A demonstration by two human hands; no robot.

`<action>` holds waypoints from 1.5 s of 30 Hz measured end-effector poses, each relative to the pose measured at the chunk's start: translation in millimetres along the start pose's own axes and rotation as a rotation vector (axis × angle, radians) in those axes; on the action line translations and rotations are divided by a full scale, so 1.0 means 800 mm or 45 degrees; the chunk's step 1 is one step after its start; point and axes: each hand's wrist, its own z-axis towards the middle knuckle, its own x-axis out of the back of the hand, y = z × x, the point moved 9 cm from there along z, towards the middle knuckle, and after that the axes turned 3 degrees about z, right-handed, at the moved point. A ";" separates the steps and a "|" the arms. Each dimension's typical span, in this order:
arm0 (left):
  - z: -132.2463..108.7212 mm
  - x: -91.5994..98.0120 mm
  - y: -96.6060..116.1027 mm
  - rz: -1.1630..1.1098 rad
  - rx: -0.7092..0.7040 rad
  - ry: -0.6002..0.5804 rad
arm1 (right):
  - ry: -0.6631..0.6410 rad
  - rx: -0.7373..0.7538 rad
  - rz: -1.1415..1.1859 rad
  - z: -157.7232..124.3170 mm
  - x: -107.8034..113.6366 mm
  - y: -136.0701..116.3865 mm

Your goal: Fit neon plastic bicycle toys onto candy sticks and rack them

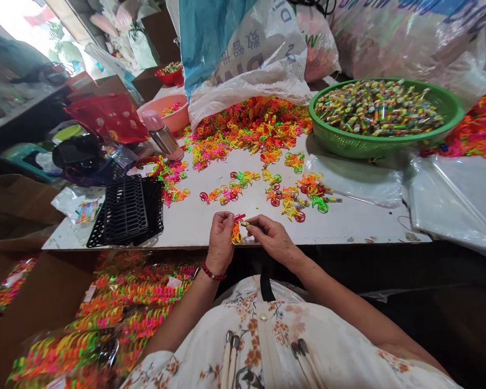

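My left hand (221, 237) is closed in a pinch on a small orange plastic toy bicycle (237, 235) at the near edge of the white table (194, 221). My right hand (271, 236) is closed too, pinching a small wrapped candy stick (243, 222) against the top of the toy. Both hands meet just above the table edge. Several loose neon plastic bicycles (291, 202) lie just beyond my hands. A larger heap of them (247, 127) spills from a plastic sack farther back.
A green basket (340, 143) full of wrapped candies stands back right. A black plastic tray (127, 210) lies left, with a pink-capped steel bottle (162, 135) and a pink bowl (174, 121) behind. Clear plastic bags (457, 200) cover the right. A box of packed toys (105, 324) sits lower left.
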 end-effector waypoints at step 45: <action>0.013 -0.018 -0.039 0.183 0.184 -0.148 | -0.039 0.504 -0.409 -0.027 -0.011 -0.053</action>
